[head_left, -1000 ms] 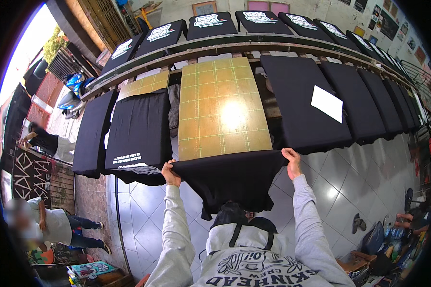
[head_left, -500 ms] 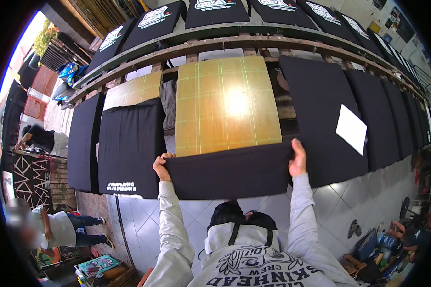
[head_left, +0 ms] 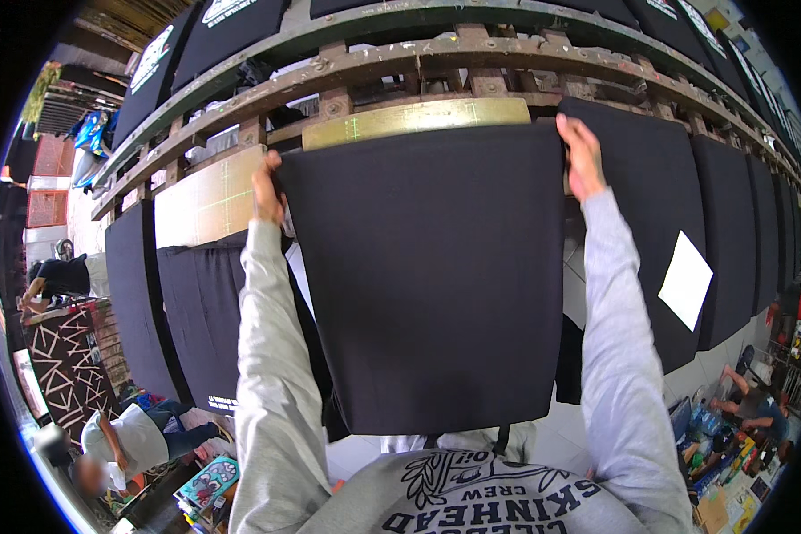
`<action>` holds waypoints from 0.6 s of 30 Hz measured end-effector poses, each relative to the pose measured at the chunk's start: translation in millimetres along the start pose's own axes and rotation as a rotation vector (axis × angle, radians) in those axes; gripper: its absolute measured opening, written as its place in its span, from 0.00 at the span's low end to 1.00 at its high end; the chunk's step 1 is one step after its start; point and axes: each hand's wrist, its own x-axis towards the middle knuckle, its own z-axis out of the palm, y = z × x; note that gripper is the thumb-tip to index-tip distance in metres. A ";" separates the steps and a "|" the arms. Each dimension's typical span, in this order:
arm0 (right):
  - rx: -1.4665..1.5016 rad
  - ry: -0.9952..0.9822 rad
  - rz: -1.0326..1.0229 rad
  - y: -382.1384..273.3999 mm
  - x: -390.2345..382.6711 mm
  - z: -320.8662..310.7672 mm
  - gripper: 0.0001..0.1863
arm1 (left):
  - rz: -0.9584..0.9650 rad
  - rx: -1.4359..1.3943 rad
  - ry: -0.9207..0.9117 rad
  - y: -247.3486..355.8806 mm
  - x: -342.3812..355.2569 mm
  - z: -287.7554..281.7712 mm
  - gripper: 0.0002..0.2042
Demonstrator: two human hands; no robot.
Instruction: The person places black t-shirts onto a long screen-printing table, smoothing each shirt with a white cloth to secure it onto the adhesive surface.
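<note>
A black T-shirt is stretched over the yellow gridded board before me, leaving a strip at the far end bare. My left hand grips its far left corner. My right hand grips the far right corner, fingers curled along the edge. To the left, another board has a black shirt covering its nearer part. At right, a white diamond-shaped sheet lies on a black-covered board.
Wooden rails run beyond the boards, with printed black shirts behind. Co-workers are at lower left, far left and lower right, near assorted clutter. A blue motorbike stands at upper left.
Both hands have moved up and away from me, drawing the shirt from the board's near end over most of its yellow surface. The camera view has shifted.
</note>
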 end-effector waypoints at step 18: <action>-0.336 0.149 0.089 12.9 91.2 66.0 0.19 | 0.119 0.900 -0.074 -18.1 116.2 25.1 0.24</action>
